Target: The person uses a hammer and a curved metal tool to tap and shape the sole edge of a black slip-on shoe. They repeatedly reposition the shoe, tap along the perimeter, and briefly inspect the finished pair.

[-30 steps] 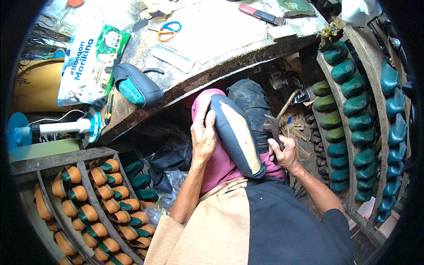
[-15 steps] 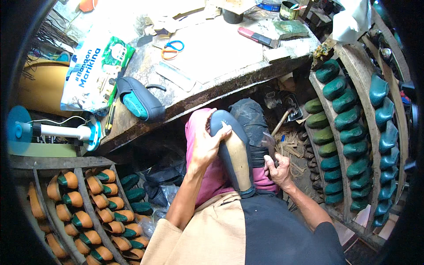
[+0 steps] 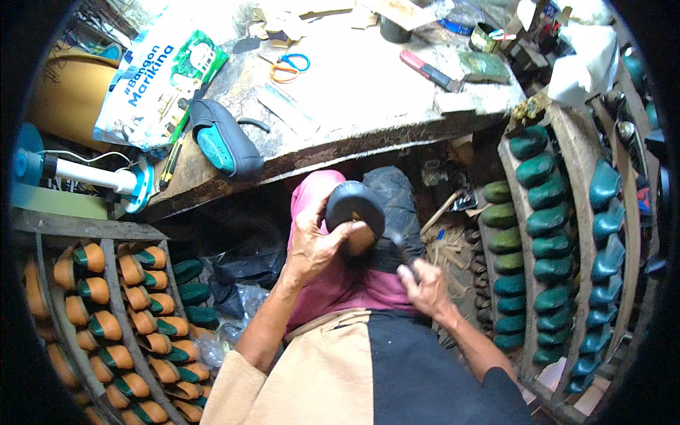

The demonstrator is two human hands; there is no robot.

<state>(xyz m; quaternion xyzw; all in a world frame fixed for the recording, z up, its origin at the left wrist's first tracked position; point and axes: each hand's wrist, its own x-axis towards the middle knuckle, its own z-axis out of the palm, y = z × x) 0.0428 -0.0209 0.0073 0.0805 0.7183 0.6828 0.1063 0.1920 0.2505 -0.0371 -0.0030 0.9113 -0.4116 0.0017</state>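
Note:
My left hand (image 3: 315, 244) grips a dark blue-grey shoe (image 3: 355, 200) above my lap, its rounded end up and its tan underside partly showing. The thumb presses against that underside, and the shoe's lower part is in shadow. To the right, my right hand (image 3: 427, 289) is closed round the handle of what looks like a hammer (image 3: 395, 239). Motion blurs its head, close to the shoe's right side; I cannot tell whether they touch. A similar dark shoe (image 3: 244, 157) with a teal last in it lies on the worktable's left edge.
On the worktable (image 3: 361, 92) lie scissors (image 3: 289, 67), a red-handled knife (image 3: 428, 71) and a printed plastic bag (image 3: 159, 88). A rack of tan shoes (image 3: 145, 322) stands at left, racks of green lasts (image 3: 549, 216) at right. A white-and-teal fan-like device (image 3: 92, 173) is at far left.
The shoe has tipped so its rounded end faces up more and less of the tan underside shows. My right hand has moved left with the hammer, closer to the shoe.

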